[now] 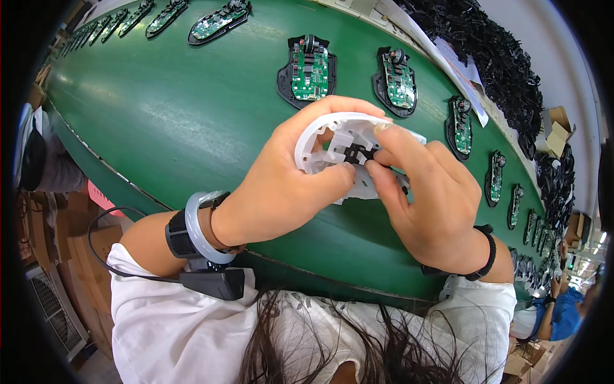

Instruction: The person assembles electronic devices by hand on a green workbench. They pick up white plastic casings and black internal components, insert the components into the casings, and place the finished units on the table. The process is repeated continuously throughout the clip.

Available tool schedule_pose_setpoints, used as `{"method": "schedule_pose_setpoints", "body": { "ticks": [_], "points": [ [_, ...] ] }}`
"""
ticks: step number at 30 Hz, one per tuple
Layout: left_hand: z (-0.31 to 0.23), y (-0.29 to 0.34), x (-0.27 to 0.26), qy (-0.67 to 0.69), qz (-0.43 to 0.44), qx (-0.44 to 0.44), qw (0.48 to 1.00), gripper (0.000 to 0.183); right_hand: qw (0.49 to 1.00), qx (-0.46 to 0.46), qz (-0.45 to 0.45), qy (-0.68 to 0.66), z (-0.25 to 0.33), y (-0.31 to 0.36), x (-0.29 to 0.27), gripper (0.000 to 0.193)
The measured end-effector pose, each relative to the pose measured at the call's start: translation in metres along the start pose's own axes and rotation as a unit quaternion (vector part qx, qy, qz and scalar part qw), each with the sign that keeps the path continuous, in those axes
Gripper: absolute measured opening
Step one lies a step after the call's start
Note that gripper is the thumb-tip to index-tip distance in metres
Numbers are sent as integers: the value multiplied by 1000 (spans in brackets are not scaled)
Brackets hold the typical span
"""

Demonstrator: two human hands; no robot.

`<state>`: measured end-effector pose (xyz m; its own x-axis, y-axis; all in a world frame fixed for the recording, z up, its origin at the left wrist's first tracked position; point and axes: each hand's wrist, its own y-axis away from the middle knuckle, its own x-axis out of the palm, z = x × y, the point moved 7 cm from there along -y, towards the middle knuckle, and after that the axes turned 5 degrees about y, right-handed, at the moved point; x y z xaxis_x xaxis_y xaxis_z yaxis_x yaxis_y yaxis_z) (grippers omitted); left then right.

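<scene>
A white plastic mouse shell [339,131] is held up over the green work surface, its hollow inside facing me. My left hand [281,166] is closed round the shell's left side, thumb pressing inside it near a small black plastic part [358,153]. The fingers of my right hand [428,185] pinch at that black part within the shell, partly hiding it. Just beyond my hands lies a black mouse base with a green circuit board [310,73], and another mouse base [398,80] sits to its right.
More mouse bases with boards [217,22] line the far left and the right of the green table [166,83]. A heap of small black parts [492,51] lies along the far right, by an open cardboard box [556,128]. At far right, a person in blue [566,313] sits.
</scene>
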<state>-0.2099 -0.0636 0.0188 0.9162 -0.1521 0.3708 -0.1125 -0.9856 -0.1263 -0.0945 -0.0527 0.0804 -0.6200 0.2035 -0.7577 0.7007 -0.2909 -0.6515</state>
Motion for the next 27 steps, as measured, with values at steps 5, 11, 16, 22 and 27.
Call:
{"method": "schedule_pose_setpoints", "body": {
  "ticks": [5,11,16,22,27],
  "points": [
    [1,-2,-2,-14,-34,-76,996,42,999,-7,41,7,11,-5,6,50],
    [-4,1,-11,-26,-26,-10,999,41,997,-46,13,-61,6,-1,-9,45],
    [-5,-4,-2,-46,-4,-2,999,33,987,-154,3,40,20,0,-3,32],
    [-6,-2,4,-69,42,-50,995,29,969,-207,-33,133,30,17,6,27],
    [-2,1,7,-47,64,-88,993,36,987,-149,-17,50,21,19,-1,31]
  ]
}}
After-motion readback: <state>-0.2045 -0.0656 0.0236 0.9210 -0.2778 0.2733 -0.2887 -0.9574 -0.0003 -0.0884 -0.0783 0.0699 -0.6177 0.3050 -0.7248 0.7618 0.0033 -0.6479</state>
